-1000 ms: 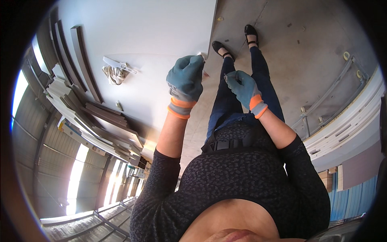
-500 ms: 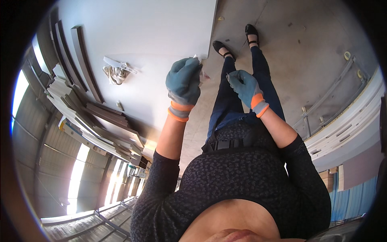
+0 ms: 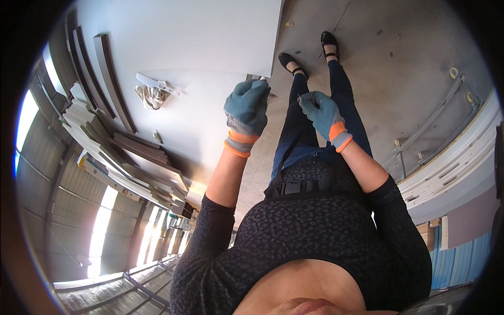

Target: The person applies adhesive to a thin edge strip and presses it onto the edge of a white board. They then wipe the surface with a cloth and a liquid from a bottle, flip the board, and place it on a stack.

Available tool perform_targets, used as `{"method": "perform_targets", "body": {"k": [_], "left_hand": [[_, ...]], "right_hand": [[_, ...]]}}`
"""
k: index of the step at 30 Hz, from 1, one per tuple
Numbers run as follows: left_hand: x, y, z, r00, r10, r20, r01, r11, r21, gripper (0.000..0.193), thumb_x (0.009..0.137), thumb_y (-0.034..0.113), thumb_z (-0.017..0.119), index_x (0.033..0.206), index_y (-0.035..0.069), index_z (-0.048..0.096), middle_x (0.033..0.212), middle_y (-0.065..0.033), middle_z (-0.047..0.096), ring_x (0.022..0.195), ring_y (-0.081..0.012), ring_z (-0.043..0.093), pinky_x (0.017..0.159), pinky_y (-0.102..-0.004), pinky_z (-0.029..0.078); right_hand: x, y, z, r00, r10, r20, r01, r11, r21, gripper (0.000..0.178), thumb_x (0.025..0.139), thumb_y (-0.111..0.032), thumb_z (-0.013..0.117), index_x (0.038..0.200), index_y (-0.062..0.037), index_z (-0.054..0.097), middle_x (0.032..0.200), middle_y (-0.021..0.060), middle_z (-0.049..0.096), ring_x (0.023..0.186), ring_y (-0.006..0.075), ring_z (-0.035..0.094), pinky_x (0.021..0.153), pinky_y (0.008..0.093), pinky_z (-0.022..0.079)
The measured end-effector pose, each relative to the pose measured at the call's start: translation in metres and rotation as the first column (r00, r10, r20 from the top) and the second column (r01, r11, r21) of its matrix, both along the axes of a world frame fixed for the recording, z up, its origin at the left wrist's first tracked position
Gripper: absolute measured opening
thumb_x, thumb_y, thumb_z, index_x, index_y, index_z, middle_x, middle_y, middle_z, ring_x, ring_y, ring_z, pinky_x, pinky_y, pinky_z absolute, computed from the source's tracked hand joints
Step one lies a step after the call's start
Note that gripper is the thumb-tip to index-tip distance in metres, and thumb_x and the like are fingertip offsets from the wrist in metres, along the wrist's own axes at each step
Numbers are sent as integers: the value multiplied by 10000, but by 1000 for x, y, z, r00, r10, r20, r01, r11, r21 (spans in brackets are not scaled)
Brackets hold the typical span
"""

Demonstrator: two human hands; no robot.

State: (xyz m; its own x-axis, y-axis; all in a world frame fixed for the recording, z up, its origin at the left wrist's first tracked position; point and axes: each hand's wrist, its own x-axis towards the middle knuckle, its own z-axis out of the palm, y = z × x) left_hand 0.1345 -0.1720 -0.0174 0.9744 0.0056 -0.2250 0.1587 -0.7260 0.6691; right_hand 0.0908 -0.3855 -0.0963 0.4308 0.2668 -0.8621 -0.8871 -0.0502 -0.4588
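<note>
My left hand [image 3: 245,109], in a grey-blue work glove with an orange-striped cuff, is closed near the corner of a large white panel [image 3: 210,47]. A small white tip [image 3: 263,79] sticks out above its fingers, and a reddish edge shows beside them; the rest of what it holds is hidden. To its right, my right hand [image 3: 321,113], gloved alike, is closed in a pinch over my legs. A tiny pale bit [image 3: 300,98] shows at its fingertips, too small to name. The two hands are apart.
On the panel lie a crumpled cloth [image 3: 149,98] with a white flat tool [image 3: 152,83] on it, and a small pale object [image 3: 157,137]. Long dark brown strips [image 3: 113,81] and stacked boards [image 3: 100,142] line the left. A metal frame with wheels [image 3: 441,107] stands at right.
My left hand has shifted slightly to the right and down, and its reddish bit shows less. A grey patch now appears above it at the panel's edge. My right hand has barely moved.
</note>
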Motion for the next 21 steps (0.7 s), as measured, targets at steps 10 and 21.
{"method": "perform_targets", "body": {"k": [10, 21], "left_hand": [[20, -6, 1, 980, 23, 196, -10, 998, -63, 272, 822, -73, 681, 1064, 37, 736, 994, -156, 749, 897, -345, 716, 782, -389, 568], [21, -3, 1, 982, -39, 185, 46, 998, -32, 263, 806, -67, 686, 1040, 40, 737, 979, -156, 741, 865, -342, 723, 751, -384, 571]], "right_hand": [[2, -2, 0, 991, -84, -106, 88, 996, 30, 159, 995, -162, 703, 1056, -16, 695, 893, 11, 690, 713, 64, 550, 646, 224, 475], [-4, -6, -6, 996, -59, -68, 61, 998, 27, 187, 985, -188, 719, 1055, -16, 699, 896, 17, 694, 708, 70, 549, 646, 235, 474]]}}
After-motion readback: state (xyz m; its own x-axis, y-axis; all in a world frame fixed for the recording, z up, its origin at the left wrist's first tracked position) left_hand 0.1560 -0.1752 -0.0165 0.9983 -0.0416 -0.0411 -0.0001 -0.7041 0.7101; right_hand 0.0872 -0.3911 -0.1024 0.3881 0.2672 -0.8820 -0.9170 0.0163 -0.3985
